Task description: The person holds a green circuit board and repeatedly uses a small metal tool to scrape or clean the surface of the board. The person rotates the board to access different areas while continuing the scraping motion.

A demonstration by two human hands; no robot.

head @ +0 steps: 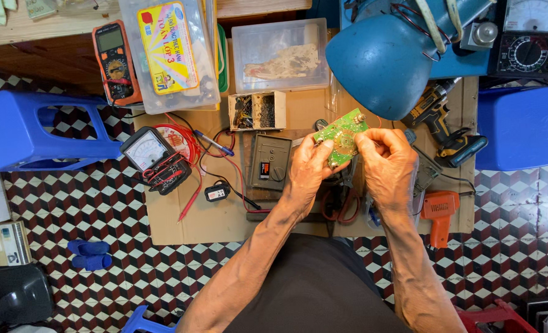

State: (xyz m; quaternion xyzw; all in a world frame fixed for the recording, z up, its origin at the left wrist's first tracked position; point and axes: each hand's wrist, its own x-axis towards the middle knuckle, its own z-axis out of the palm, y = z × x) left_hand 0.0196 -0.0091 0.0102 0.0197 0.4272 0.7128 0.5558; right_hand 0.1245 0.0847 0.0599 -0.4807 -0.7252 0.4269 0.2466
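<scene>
I read the head view as evenly and brightly lit, diffuse, with no hard shadows on the cardboard mat (181, 222). The blue lamp shade (382, 61) carries a soft highlight on its upper dome. I note mild glare on the clear plastic box (280, 55) and on the lidded case (169, 52). Focus is sharp at centre: the green circuit board (341, 137) and both hands show crisp detail. Tile lines bow slightly towards the corners; the dark object at lower left (15, 296) is softer.
</scene>
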